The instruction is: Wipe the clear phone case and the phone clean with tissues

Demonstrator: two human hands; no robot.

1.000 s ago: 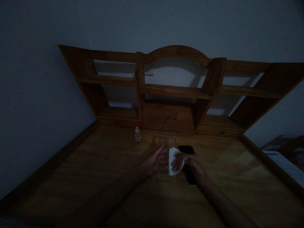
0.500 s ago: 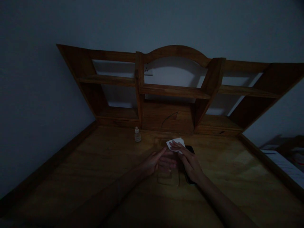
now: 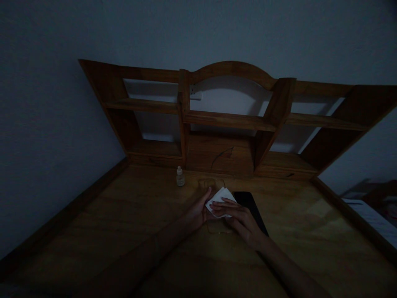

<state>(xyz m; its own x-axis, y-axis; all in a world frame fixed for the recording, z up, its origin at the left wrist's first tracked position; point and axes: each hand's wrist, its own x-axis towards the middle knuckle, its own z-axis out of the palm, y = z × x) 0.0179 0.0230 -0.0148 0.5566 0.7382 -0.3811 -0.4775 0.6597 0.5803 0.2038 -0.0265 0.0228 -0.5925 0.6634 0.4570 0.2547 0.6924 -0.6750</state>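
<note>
On the dim wooden desk lies a clear phone case, hard to see in the low light. My left hand rests flat on its left edge, fingers together. My right hand presses a folded white cloth down onto the case with flat fingers. A black phone lies face up just to the right of the case, beside my right wrist.
A small dropper bottle stands at the back of the desk, left of the case. A wooden shelf unit rises behind. A raised wooden edge runs along the desk's left and right sides. A bed shows at far right.
My right hand slid the white cloth from the far end of the case back toward me and to the left. The left hand stayed on the case. The phone is more exposed.
</note>
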